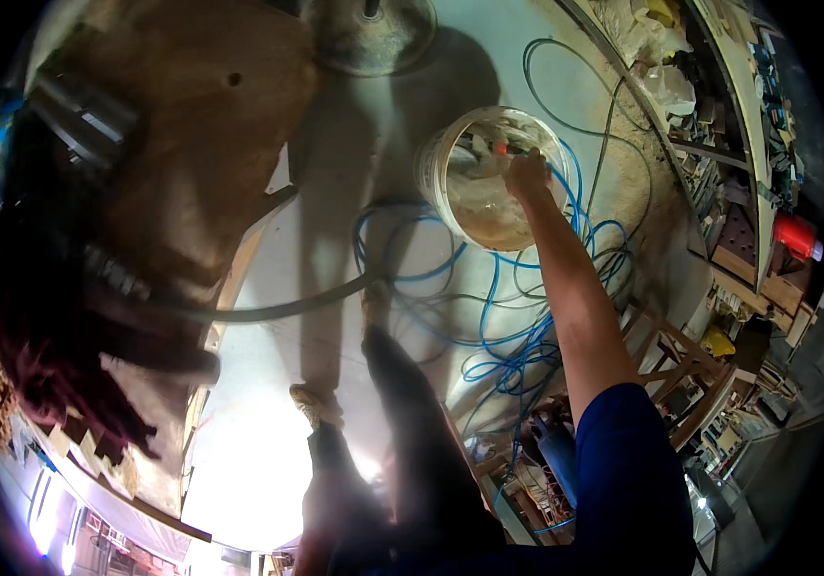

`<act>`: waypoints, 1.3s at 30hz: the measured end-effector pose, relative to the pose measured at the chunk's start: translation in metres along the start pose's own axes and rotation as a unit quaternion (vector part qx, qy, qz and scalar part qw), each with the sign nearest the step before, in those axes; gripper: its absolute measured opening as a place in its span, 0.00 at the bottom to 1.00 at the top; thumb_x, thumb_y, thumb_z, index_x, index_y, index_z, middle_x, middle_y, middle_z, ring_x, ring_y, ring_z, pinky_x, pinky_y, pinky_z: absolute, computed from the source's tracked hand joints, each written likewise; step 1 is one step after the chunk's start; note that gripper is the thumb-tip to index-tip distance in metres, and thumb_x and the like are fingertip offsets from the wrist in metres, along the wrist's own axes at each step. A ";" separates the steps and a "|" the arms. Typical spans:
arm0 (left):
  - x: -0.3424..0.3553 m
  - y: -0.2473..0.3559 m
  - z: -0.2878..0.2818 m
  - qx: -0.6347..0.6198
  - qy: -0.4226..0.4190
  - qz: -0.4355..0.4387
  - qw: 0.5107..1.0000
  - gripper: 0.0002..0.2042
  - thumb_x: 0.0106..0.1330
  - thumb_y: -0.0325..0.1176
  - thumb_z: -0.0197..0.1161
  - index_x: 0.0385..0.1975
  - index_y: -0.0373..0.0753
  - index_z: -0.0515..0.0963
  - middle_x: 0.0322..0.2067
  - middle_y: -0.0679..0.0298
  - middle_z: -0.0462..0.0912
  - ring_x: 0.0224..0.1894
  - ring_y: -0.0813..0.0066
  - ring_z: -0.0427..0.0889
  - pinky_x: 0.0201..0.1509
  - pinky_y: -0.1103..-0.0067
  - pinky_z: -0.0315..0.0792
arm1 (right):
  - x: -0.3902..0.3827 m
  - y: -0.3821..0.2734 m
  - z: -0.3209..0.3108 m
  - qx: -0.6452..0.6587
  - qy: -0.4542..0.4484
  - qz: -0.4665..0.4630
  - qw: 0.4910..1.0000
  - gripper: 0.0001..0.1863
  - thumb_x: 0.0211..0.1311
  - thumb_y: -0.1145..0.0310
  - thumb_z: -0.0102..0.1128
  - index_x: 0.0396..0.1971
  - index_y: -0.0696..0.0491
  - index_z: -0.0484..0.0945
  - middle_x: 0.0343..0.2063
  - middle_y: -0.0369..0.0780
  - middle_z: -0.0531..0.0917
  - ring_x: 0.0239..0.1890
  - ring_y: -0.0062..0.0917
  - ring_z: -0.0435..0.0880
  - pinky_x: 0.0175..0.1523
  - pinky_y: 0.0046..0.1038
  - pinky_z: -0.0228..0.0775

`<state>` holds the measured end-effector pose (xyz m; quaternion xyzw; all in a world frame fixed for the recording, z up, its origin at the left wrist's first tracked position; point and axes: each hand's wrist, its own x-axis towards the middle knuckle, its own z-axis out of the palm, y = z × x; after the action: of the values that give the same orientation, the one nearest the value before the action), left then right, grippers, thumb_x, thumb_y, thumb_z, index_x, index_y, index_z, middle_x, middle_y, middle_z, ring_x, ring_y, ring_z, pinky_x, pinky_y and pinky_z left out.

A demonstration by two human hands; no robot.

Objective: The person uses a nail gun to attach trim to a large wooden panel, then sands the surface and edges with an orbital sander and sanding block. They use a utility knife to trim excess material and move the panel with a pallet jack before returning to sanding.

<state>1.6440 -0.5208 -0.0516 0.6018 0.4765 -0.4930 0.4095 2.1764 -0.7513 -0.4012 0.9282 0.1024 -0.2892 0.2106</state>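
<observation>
My right arm reaches to a white bucket (455,206) on the floor, smeared inside with pale residue. My right hand (527,173) is at the bucket's upper right, fingers closed on something I cannot make out, near a small orange-red piece (501,149). A blue hose (573,173) runs by that hand to loose coils around and below the bucket. Beside my left leg at the lower edge shows a bit of skin (311,542), apparently my left arm; its fingers cannot be made out.
A brown wooden board (230,82) with a dark machine (85,125) and maroon cloth (76,403) stands left. A grey hose (287,309) crosses toward the coils. A round metal base (369,43) is beyond the bucket. Cluttered shelving (734,163) and wooden frames (681,370) line the right.
</observation>
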 end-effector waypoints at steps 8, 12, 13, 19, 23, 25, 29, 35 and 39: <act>0.035 -0.179 0.039 0.121 0.062 0.105 0.985 0.12 0.70 0.35 0.59 0.47 0.38 0.80 0.44 0.51 0.82 0.47 0.54 0.81 0.53 0.62 0.76 | 0.020 0.032 0.039 -0.036 0.215 -0.065 0.974 0.27 0.64 0.68 0.60 0.64 0.51 0.71 0.61 0.45 0.76 0.65 0.39 0.75 0.69 0.45 0.65; 0.019 -0.175 0.051 -0.003 0.076 0.088 0.993 0.10 0.71 0.38 0.57 0.40 0.38 0.81 0.41 0.51 0.81 0.47 0.51 0.80 0.51 0.61 0.76 | 0.029 0.010 0.018 -0.067 0.325 -0.135 0.934 0.23 0.63 0.66 0.62 0.59 0.52 0.76 0.56 0.43 0.80 0.65 0.39 0.74 0.71 0.42 0.64; 0.022 -0.165 0.057 0.004 0.058 0.046 0.997 0.11 0.72 0.39 0.57 0.40 0.38 0.81 0.41 0.50 0.81 0.46 0.51 0.80 0.51 0.61 0.76 | 0.037 0.013 0.015 -0.101 0.353 -0.153 0.918 0.23 0.63 0.65 0.62 0.58 0.51 0.77 0.55 0.43 0.80 0.65 0.38 0.74 0.71 0.42 0.64; 0.028 -0.105 0.048 -0.006 0.036 0.019 0.999 0.12 0.72 0.38 0.59 0.41 0.36 0.81 0.39 0.53 0.82 0.44 0.57 0.82 0.50 0.66 0.77 | 0.029 0.018 -0.003 0.012 -0.013 -0.025 1.000 0.23 0.76 0.49 0.52 0.45 0.56 0.83 0.46 0.51 0.88 0.50 0.46 0.87 0.53 0.49 0.79; -0.006 -0.089 0.040 -0.024 0.053 0.043 0.997 0.12 0.72 0.37 0.60 0.43 0.34 0.81 0.38 0.55 0.84 0.43 0.63 0.83 0.49 0.69 0.78 | -0.058 0.022 -0.047 0.194 0.110 -0.014 0.975 0.29 0.77 0.44 0.49 0.42 0.59 0.82 0.36 0.56 0.87 0.44 0.53 0.87 0.51 0.50 0.77; -0.026 -0.074 0.029 -0.030 0.058 0.062 0.996 0.12 0.72 0.37 0.61 0.43 0.33 0.82 0.37 0.56 0.85 0.43 0.66 0.84 0.49 0.71 0.78 | -0.115 0.049 -0.076 0.272 0.153 0.006 0.950 0.32 0.78 0.42 0.46 0.33 0.60 0.80 0.33 0.58 0.86 0.42 0.56 0.85 0.47 0.54 0.74; -0.071 -0.009 0.003 -0.114 0.067 0.129 0.983 0.13 0.72 0.35 0.62 0.44 0.31 0.82 0.36 0.58 0.86 0.42 0.72 0.85 0.48 0.74 0.79 | -0.243 0.104 -0.135 0.494 0.055 0.021 0.867 0.37 0.72 0.31 0.51 0.20 0.52 0.71 0.15 0.35 0.68 0.19 0.25 0.70 0.30 0.37 0.65; -0.112 0.057 0.023 -0.318 -0.097 0.354 0.874 0.26 0.79 0.48 0.56 0.65 0.34 0.72 0.59 0.50 0.82 0.59 0.57 0.83 0.64 0.64 0.74 | -0.501 0.062 -0.184 0.735 -0.167 -0.045 0.655 0.25 0.80 0.46 0.51 0.24 0.45 0.64 0.17 0.27 0.62 0.16 0.11 0.60 0.20 0.21 0.46; -0.145 0.042 0.040 -0.532 -0.144 0.353 0.756 0.27 0.75 0.49 0.65 0.60 0.32 0.70 0.50 0.58 0.81 0.48 0.72 0.78 0.54 0.70 0.75 | -0.634 0.040 -0.147 0.589 -0.109 -0.135 0.789 0.18 0.75 0.50 0.59 0.48 0.51 0.74 0.31 0.32 0.70 0.30 0.18 0.68 0.34 0.25 0.60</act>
<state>1.6687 -0.5930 0.0848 0.3347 0.3511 -0.0613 0.8723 1.7472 -0.7641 0.0891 0.8115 0.0127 -0.4179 -0.4082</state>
